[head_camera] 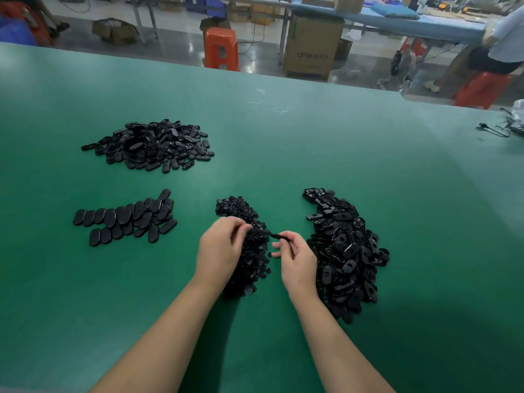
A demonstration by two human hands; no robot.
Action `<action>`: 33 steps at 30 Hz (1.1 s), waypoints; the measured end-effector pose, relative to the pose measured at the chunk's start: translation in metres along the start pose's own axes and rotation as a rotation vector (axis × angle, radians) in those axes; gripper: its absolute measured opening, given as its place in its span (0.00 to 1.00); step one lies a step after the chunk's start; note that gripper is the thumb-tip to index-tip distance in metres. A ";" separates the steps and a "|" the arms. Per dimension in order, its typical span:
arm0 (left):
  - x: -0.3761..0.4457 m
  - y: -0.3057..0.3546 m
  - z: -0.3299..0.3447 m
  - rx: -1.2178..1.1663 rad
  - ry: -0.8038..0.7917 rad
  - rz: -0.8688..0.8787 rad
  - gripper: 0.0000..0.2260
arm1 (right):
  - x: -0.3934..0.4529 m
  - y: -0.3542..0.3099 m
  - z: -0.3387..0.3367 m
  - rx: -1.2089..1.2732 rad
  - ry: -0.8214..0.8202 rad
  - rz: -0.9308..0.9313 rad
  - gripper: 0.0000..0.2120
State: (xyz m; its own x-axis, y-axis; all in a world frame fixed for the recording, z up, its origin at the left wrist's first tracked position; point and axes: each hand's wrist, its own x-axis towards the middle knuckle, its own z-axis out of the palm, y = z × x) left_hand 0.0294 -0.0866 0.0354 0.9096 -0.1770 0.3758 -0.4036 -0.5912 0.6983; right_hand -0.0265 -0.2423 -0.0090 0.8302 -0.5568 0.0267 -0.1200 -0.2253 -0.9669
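Observation:
My left hand (219,248) hovers over a heap of small round black discs (251,251) in the middle of the green table (283,143), its fingertips curled together at the heap's top; what they pinch is too small to tell. My right hand (296,258) pinches one black oval plastic piece (279,236) by its edge, just right of the discs. To the right lies a long pile of black oval shells with holes (347,251).
Neat overlapping rows of black oval pieces (127,218) lie at the left. A loose heap of oval pieces (154,146) sits further back left. Black cables (499,129) lie at the right edge. Beyond the table stand orange stools (221,48), a cardboard box (312,46) and a seated person (504,38).

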 end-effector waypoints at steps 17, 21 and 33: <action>0.017 0.041 0.037 -0.076 -0.329 -0.300 0.04 | -0.001 -0.003 -0.001 -0.089 -0.001 -0.020 0.09; 0.019 0.040 0.039 0.004 -0.338 -0.289 0.05 | -0.001 -0.003 -0.002 -0.105 0.000 -0.023 0.09; 0.024 0.046 0.039 0.250 -0.377 -0.183 0.06 | -0.001 -0.007 -0.002 -0.146 -0.001 -0.040 0.09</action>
State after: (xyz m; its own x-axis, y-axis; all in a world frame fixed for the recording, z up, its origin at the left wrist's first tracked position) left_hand 0.0366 -0.1483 0.0529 0.9546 -0.2975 -0.0184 -0.2395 -0.8022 0.5469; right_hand -0.0275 -0.2419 -0.0021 0.8365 -0.5443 0.0643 -0.1646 -0.3613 -0.9178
